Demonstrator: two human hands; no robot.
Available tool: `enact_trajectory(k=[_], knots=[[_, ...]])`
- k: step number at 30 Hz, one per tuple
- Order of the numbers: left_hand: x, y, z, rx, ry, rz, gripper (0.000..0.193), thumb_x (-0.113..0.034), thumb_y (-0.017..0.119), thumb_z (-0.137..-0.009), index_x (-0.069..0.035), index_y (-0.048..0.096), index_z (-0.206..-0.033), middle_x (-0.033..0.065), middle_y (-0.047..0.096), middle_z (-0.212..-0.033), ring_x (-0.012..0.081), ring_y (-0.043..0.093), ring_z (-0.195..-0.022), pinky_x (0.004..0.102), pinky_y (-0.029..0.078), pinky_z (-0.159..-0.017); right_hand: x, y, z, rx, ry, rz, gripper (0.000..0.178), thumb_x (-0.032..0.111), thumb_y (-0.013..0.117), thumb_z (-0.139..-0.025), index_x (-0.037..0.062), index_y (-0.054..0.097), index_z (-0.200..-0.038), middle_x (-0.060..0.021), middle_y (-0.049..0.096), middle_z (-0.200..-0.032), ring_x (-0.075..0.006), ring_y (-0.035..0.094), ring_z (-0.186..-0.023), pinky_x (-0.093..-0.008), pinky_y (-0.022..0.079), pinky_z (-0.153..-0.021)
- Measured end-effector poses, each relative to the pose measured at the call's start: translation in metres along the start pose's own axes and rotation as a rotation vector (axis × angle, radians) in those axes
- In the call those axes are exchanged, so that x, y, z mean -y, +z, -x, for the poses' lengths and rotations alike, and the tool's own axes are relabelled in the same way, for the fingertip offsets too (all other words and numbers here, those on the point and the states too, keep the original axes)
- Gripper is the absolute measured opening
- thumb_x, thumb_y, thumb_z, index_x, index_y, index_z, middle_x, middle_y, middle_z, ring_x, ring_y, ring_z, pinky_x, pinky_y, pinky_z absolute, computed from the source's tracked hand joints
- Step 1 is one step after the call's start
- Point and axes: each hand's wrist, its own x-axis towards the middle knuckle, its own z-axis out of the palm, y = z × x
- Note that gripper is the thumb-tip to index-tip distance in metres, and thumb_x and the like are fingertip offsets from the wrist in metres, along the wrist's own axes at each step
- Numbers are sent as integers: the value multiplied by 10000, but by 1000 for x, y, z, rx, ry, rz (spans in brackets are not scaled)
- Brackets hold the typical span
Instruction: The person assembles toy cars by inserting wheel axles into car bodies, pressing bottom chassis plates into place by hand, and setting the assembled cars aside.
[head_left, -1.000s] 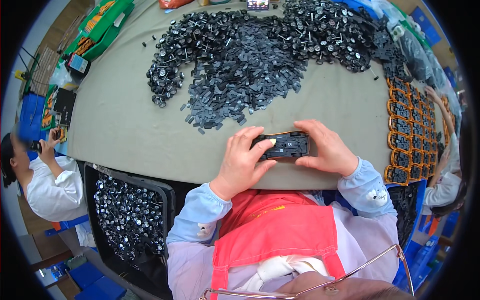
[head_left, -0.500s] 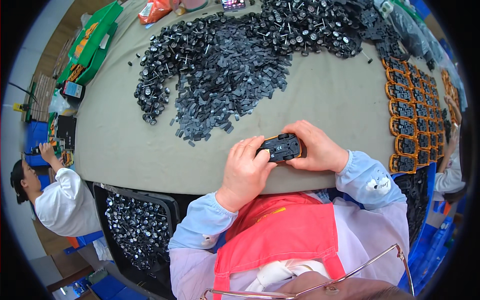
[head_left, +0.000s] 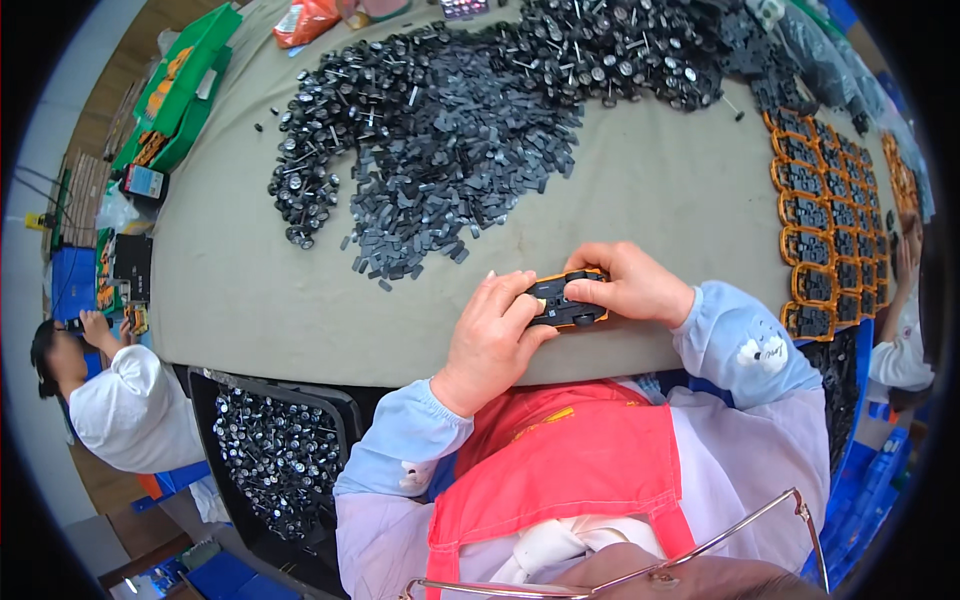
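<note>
A toy car [head_left: 563,303] with an orange body lies upside down between my hands, its black underside facing up. My left hand [head_left: 490,330] grips its left end, fingers on top and thumb along the near side. At the other end, my right hand [head_left: 630,285] is closed on the car, its thumb pressed on the black underside near a wheel. Beyond the hands spreads a pile of small dark grey plastic pieces [head_left: 460,160]. Wheel-and-axle sets [head_left: 330,120] are heaped around that pile. To the right stand rows of orange toy car bodies [head_left: 805,212] with black undersides.
A black bin [head_left: 345,400] of wheel sets stands below the table's left front edge. Green trays [head_left: 190,120] with orange parts are at the far left, and an orange bag [head_left: 305,20] lies at the back. One person [head_left: 130,400] sits at left; another person's arm [head_left: 900,320] shows at right.
My right thumb has moved from the car's near edge onto its underside. The car has tilted and shifted slightly right; my left hand still grips its left end.
</note>
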Motion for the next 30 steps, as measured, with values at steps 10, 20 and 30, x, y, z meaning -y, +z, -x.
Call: enact_trajectory(k=[10, 20, 30], knots=[[5, -6, 14, -309, -704, 1052, 283, -211, 594, -1016, 17, 638, -1178, 29, 686, -1003, 95, 635, -885, 259, 544, -757, 1, 41, 19, -179, -129, -397, 251, 183, 691, -935, -6, 623, -1085, -47, 664, -918, -98, 604, -832, -264, 511, -745], [26, -34, 48, -350, -786, 1465, 328, -230, 565, -1019, -38, 547, -1285, 117, 629, -1214, 258, 638, -1094, 449, 545, -929, 38, 69, -7, -48, -187, -210, 310, 153, 666, -941, 22, 589, -1212, -72, 678, -1038, -126, 658, -874, -298, 545, -765], [375, -307, 187, -765, -744, 1062, 341, -229, 558, -1032, 4, 587, -1280, 119, 668, -1242, 240, 640, -1152, 404, 496, -1017, -66, -115, -31, -928, -219, 246, 130, 69, 648, -868, 43, 670, -993, -114, 636, -972, -238, 643, -875, -352, 528, -752]])
